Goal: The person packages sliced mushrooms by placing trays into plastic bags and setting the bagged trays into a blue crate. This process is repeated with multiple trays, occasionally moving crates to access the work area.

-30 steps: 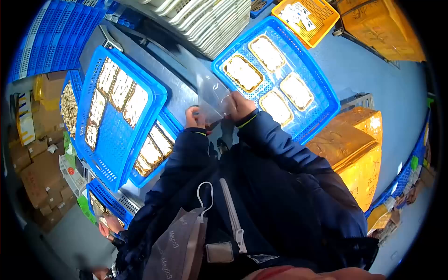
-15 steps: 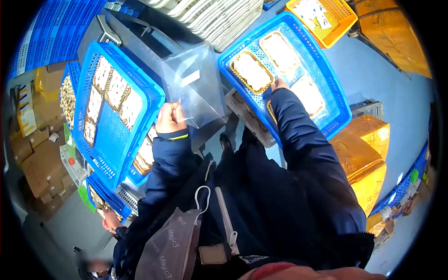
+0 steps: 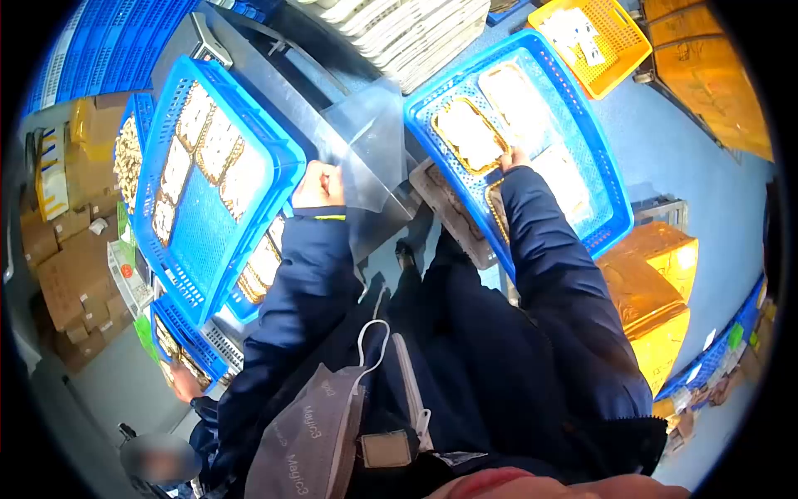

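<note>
My left hand is closed in a fist on a clear plastic bag, which spreads out to its right. Just left of that fist is the rim of a blue perforated basket holding several gold-edged trays with pale contents. Over a second blue basket on the right, my right hand pinches the corner of a gold-edged tray. Glare hides most detail on the white tops, and the sleeve covers part of another tray.
A stack of white crates stands at the far side, beside a yellow basket. Orange-wrapped boxes sit to the right. At lower left, another person's hand is at a blue basket. Cardboard boxes are piled far left.
The view has shifted slightly. The bag has changed shape beside my left fist, and its white label no longer shows. My right hand stays at the tray's corner.
</note>
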The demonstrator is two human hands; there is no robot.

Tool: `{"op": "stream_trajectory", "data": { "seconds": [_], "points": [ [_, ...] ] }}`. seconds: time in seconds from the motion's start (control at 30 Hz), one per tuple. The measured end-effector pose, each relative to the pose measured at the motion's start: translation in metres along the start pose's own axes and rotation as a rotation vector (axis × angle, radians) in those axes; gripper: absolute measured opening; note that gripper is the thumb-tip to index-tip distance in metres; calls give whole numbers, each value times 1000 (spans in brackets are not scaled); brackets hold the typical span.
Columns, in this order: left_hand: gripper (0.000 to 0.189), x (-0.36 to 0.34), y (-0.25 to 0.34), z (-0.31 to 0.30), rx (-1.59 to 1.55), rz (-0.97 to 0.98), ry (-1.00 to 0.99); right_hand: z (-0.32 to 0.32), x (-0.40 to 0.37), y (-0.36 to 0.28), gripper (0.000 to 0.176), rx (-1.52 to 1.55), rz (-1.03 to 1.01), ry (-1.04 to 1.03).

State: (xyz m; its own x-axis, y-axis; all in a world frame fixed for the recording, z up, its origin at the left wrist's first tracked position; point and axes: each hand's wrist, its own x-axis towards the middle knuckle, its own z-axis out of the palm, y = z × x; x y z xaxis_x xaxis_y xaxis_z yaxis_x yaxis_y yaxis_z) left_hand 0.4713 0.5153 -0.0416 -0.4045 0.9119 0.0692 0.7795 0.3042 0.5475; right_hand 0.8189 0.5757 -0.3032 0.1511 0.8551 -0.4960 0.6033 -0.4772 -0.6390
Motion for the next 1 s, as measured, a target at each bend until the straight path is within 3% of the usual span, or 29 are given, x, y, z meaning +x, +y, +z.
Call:
{"op": "stream_trajectory", "data": {
  "seconds": [0.07, 0.1, 0.17, 0.2, 0.23, 0.3, 0.37, 0.5, 0.57, 0.73, 1.0],
  "points": [
    [14, 1, -5, 8, -26, -27, -2, -14, 3, 9, 30, -58, -53, 45],
    [12, 3, -9, 13, -22, 107, 48, -10, 12, 33, 29, 71, -55, 17],
    [11, 4, -17, 26, -28, 58, 34, -23, 9, 51, 26, 101, -148, 116],
    [10, 4, -17, 33, -51, 96, 83, -37, -2, 45, 22, 172, -127, 82],
    [9, 4, -17, 37, -7, -22, 26, -56, -14, 38, 18, 241, -106, 47],
    [10, 4, -22, 47, 3, 118, 116, -101, -59, -14, 12, 302, -163, 28],
    [9, 2, -23, 57, -59, 19, 50, -125, -82, -26, 13, 456, -200, -22],
    [9, 1, -16, 72, -31, -47, 11, -171, -155, -86, 15, 317, -294, -197],
    [10, 1, -11, 77, -67, -72, -18, -169, -188, -111, 10, 452, -258, -271],
    [11, -7, -7, 79, -142, -2, -25, -144, -220, -125, 8, 351, -217, -401],
    [17, -29, -9, 44, -278, 237, 76, -123, -216, -119, 11, 473, -114, -379]
  ]
}}
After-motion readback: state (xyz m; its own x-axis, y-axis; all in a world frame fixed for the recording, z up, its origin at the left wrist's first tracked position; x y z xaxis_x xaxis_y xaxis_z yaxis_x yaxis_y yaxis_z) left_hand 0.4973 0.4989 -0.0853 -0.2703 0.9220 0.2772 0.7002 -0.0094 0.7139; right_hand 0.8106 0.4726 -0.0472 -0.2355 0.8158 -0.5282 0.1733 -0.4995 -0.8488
